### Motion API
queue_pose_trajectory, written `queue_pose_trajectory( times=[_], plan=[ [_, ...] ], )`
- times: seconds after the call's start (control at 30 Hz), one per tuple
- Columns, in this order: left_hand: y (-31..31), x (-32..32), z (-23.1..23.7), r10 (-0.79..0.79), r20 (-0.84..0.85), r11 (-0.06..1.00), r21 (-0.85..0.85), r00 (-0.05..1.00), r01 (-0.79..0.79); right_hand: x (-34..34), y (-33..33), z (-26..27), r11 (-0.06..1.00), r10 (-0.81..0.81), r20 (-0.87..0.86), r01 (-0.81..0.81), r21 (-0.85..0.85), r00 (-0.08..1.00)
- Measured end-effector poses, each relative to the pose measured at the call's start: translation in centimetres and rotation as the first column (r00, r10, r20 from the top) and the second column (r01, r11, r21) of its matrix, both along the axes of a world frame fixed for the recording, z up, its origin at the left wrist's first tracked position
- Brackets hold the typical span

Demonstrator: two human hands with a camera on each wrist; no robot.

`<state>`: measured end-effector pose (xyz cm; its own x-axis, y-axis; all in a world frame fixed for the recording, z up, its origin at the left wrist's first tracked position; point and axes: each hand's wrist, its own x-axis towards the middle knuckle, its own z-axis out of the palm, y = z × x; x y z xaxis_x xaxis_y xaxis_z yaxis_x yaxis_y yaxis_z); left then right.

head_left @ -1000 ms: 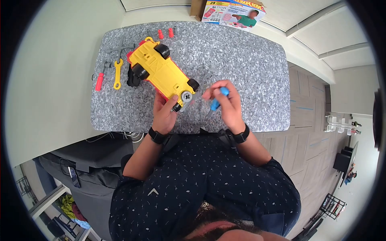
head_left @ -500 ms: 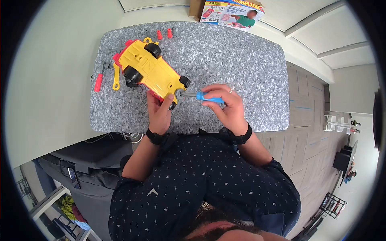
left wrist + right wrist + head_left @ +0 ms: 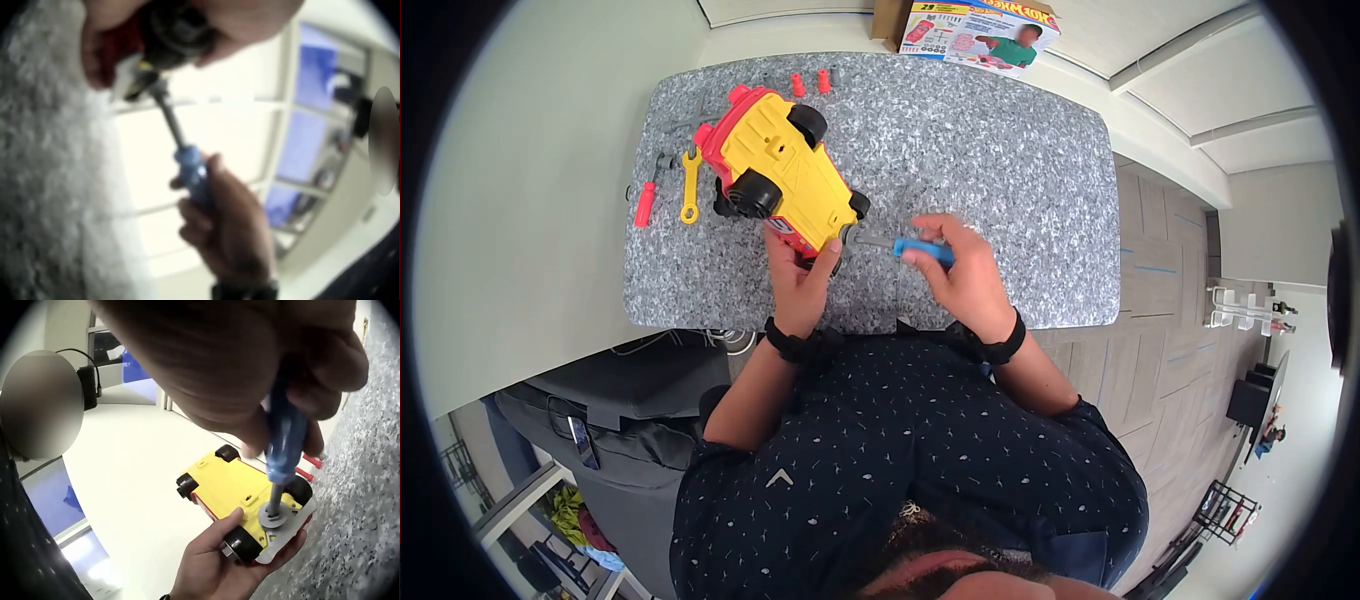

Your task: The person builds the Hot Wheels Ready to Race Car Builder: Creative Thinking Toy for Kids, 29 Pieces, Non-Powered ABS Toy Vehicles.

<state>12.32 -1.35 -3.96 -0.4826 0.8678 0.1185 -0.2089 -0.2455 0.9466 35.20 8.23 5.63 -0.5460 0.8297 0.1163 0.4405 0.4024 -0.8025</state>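
The left hand grips one end of a red toy car with a yellow underside, tilted with its wheels showing. Pinched by the right hand is the blue handle of a screwdriver. Its shaft meets a round grey piece on the car's underside, beside a grey plate at that end. In the left wrist view, blurred, the screwdriver reaches up to the car near a black wheel.
Left on the speckled table lie a yellow wrench, a red-handled tool and a grey cross-shaped tool. Two small red pieces stand near the back edge. Behind it is a printed toy box.
The right hand brought the screwdriver left, from beside the car onto the round grey piece, and its tip stays there. The left hand moved slightly left and tilted the car.
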Motion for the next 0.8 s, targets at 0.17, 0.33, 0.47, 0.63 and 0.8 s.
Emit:
queue_pose_trajectory(
  times=[0.17,0.33,0.47,0.63,0.8],
  plan=[
    [0.0,0.2,0.5,0.009,-0.006,1.0,0.001,1.0,-0.009,-0.6,-0.4,0.6,0.977,-0.026,-0.007,0.026,0.214,1.0],
    [0.2,0.1,0.4,0.004,-0.003,1.0,0.009,1.0,-0.004,-0.1,-0.1,-0.1,0.994,-0.01,-0.012,0.011,0.107,1.0],
    [0.1,0.2,0.6,0.003,0.008,1.0,0.011,1.0,-0.003,0.3,-0.3,-0.6,0.996,-0.02,0.054,0.025,-0.083,0.998],
    [-0.2,0.0,0.4,-0.005,0.002,1.0,-0.007,1.0,0.005,0.2,-0.6,-0.3,0.999,-0.026,0.047,0.028,-0.043,0.999],
    [-0.1,0.2,0.5,0.005,0.006,1.0,0.016,1.0,-0.005,0.3,-0.5,-0.7,0.998,-0.02,0.028,0.021,-0.057,0.999]
  ],
)
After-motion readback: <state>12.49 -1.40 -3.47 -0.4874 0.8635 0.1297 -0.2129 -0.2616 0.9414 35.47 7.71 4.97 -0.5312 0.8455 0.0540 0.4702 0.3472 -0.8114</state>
